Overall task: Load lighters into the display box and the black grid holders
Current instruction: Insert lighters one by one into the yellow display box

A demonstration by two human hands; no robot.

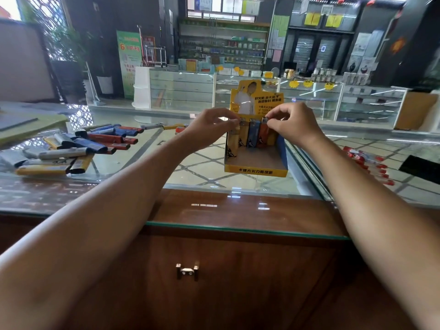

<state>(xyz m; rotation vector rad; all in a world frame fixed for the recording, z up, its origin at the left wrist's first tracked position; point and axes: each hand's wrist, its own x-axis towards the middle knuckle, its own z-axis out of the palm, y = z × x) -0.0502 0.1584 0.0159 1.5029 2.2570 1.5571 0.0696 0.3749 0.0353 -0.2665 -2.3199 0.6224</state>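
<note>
Both arms are stretched out straight over the counter, forearms bare, converging on the display box (256, 172). Left hand (212, 126): wrist level, back of hand up, fingers curled, thumb and forefinger tips closed on the grey cap of the yellow lighter (242, 135). Right hand (294, 126): mirror pose, knuckles up, fingers bunched, tips nipping the cap of the orange lighter (263, 136). Exact pad contact is too small to make out, but both read as fingertip pinches, not full-hand grips. Blue lighter (252, 135) stands between the two pinches, no finger on it. All three are upright, side by side, against the box's back card, directly below the fingertips. On the near side of the grips the box shows its cardboard floor. The box sits on the glass countertop (147, 167), under and between both hands. Well out to the left of the left grip, beside that forearm: loose pile of lighters (78, 148) lying flat, with blue, red, silver and yellow mixed. Right of the right grip, past that forearm: red-ended items (367, 161) on the glass, too blurred to identify. Below both elbows: wooden cabinet front with a metal handle (187, 271).
</note>
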